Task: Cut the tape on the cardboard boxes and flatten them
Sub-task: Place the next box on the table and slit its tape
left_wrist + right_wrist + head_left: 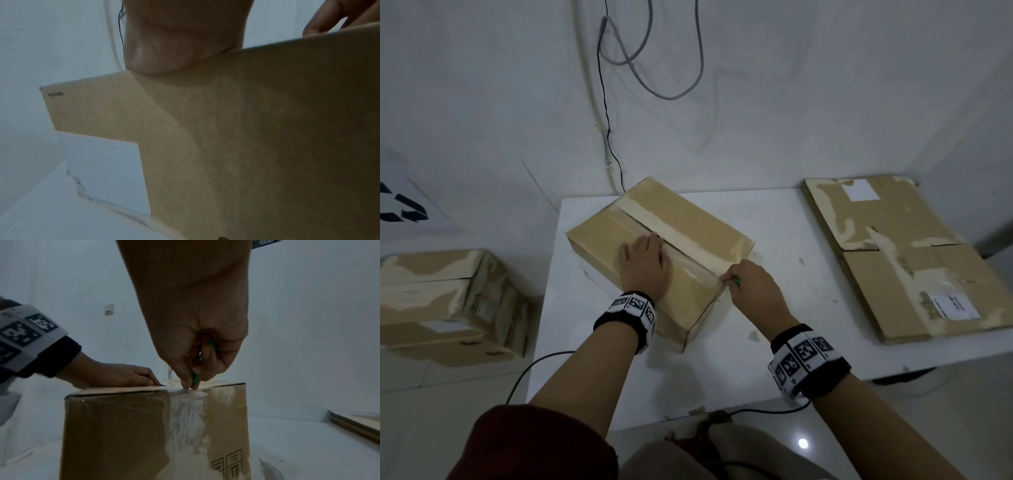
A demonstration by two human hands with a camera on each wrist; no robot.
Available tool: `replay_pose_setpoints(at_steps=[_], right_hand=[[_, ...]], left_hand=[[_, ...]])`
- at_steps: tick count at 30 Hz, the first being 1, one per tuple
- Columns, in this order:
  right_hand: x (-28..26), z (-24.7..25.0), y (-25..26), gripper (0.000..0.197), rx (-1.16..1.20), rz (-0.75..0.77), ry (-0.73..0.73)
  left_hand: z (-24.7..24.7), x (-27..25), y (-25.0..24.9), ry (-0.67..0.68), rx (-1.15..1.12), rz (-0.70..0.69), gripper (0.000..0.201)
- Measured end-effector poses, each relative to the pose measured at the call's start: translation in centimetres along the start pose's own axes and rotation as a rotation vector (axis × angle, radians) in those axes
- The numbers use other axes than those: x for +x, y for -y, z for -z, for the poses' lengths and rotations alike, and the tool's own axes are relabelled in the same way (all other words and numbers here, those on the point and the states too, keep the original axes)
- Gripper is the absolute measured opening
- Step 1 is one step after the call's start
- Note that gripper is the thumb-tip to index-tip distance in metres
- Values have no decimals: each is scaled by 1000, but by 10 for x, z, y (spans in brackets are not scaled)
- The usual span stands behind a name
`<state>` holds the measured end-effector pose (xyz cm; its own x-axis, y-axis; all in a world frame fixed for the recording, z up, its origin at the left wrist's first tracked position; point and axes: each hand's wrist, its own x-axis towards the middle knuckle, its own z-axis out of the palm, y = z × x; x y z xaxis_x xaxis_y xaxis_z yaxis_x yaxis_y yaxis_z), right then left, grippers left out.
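The cutter point(194, 378) (green, mostly hidden, blade probably at the tape point(688, 240)) is pinched in the right hand point(750, 284). The left hand point(643, 263) presses flat on the box point(599, 236), which lies diagonally on the table point(774, 222).

L hand point(643, 265) lies palm-down w/ fingers straight, pressing flat; forearm reaches fwd, marker band on wrist. R hand point(751, 284) is curled tight, fingertips point(188, 383) pinched together pointing down (thumb side toward the L hand), gripping a green tool point(194, 378); R wrist also banded.
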<state>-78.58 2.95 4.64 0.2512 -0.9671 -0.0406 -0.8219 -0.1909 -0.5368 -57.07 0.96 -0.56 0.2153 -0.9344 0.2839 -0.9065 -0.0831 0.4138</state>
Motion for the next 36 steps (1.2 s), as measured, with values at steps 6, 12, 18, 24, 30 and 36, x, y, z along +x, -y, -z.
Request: replay_pose_setpoints(at_steps=[6, 12, 18, 24, 30, 36], right_hand=[[4, -1, -8, 20, -10, 4, -41], [12, 5, -9, 27, -42, -10, -62], [12, 3, -13, 25, 35, -29, -102], [11, 10, -26, 18, -10, 142, -119], [4, 19, -51, 12, 197, 65, -217], [-1, -9, -40, 12, 500, -112, -162]], left_hand=[[4, -6, -16, 194, -100, -538, 34], [-3, -7, -35, 234, -35, -570, 59], [-4, 0, -49, 224, -32, -525, 61], [-11, -2, -43, 156, -101, -483, 44], [-12, 0, -43, 161, -143, -445, 39], [-13, -1, -43, 207, -113, -468, 46]])
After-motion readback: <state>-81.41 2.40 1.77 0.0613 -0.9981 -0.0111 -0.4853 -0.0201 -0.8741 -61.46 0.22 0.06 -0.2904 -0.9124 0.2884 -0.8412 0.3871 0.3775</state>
